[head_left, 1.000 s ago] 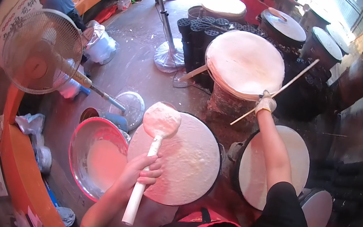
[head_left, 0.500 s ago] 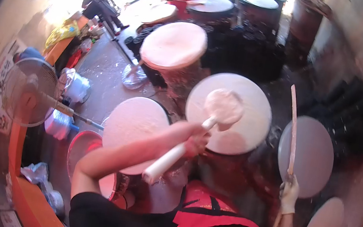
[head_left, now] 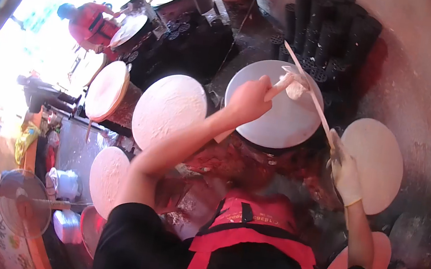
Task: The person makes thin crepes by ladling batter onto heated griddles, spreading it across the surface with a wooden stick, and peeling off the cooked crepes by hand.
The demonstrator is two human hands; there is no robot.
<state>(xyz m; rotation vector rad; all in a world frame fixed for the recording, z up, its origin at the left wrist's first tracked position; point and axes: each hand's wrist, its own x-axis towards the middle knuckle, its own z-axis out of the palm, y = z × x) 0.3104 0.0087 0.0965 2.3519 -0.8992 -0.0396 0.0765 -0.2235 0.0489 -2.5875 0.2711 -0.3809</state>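
Observation:
My bare left hand [head_left: 250, 102] is closed around the thick white handle of a ladle, whose batter-coated head [head_left: 297, 86] is over the far part of a round grey griddle [head_left: 270, 129]. In a pale glove, my right hand [head_left: 343, 174] grips a long thin wooden stick [head_left: 316, 102]. The stick slants up and left, and its upper part crosses the ladle head. Whether the two touch is hard to tell. A pale sheet covers the round griddle [head_left: 172, 106] to the left, partly behind my left forearm. Another pale round griddle [head_left: 373, 165] stands beside my right hand.
Dark perforated cylinders [head_left: 322, 30] are stacked behind the griddle. More round griddles [head_left: 105, 91] stand far left, near a co-worker in red [head_left: 91, 26]. A second person [head_left: 44, 96] is farther left. A fan [head_left: 24, 203] and plastic-wrapped packs [head_left: 64, 184] are at lower left.
My view has turned right. The ladle has moved from the batter-covered griddle to the bare grey one on its right. My right hand has risen, bringing the stick across to the ladle head.

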